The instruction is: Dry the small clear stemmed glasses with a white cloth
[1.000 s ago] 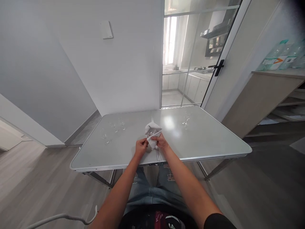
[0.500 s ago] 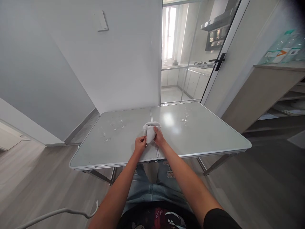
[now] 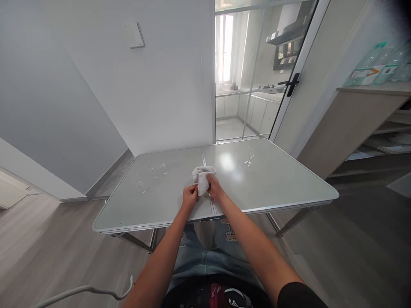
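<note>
Over the table's middle seam, near its front edge, I hold a folded white cloth point(image 3: 203, 179). My right hand point(image 3: 214, 187) is closed around the cloth's right side, thumb on its face. My left hand point(image 3: 190, 196) is closed in a pinch at the cloth's lower left edge. What its fingertips grip is too small and hidden to make out. The cloth is bunched into a rounded loop at the top, and whatever is inside it does not show. Both hands are just above the grey table point(image 3: 173, 201).
Several clear stemmed glasses point(image 3: 154, 174) are on the table's left half, hard to see against it. Another clear stemmed glass point(image 3: 249, 160) is at the back right. A wall and a glass door point(image 3: 244, 107) border the far edge. A cable point(image 3: 86, 290) hangs at lower left.
The camera view has shifted slightly. My hands and the cloth stay in nearly the same place, with only a small shift of the fingers.
</note>
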A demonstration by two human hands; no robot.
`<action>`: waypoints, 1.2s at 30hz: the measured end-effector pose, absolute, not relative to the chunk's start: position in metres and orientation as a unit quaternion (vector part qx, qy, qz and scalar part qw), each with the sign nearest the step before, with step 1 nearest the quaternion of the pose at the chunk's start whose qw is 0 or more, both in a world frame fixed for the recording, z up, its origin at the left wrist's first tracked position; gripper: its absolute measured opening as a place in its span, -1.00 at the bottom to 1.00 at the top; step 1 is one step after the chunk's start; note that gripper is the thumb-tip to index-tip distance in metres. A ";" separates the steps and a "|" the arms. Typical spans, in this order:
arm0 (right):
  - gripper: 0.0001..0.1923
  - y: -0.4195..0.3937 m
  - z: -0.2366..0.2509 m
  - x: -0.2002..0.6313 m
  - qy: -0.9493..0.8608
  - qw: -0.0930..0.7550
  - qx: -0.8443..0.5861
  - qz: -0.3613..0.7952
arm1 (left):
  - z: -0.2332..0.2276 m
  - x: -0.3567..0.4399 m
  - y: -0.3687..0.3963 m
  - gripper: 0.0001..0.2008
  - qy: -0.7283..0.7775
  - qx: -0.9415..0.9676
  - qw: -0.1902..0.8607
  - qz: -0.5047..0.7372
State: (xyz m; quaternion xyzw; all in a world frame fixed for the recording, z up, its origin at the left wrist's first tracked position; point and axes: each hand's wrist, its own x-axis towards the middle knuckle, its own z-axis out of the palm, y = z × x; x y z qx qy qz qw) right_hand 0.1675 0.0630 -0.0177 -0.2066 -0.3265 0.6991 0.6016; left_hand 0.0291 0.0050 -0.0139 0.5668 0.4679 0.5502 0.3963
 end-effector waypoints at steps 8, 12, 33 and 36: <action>-0.48 0.052 -0.010 0.166 -0.472 0.566 -0.206 0.643 | -0.017 0.030 0.007 -0.70 0.473 0.547 0.382 0.576; -0.50 0.052 -0.011 0.165 -0.453 0.583 -0.206 0.642 | -0.016 0.030 0.008 -0.66 0.474 0.548 0.389 0.568; -0.55 0.055 -0.006 0.168 -0.395 0.586 -0.150 0.691 | -0.011 0.029 0.003 -0.47 0.473 0.577 0.400 0.533; -0.53 0.054 -0.005 0.169 -0.401 0.584 -0.161 0.687 | -0.009 0.029 0.002 -0.47 0.463 0.578 0.401 0.539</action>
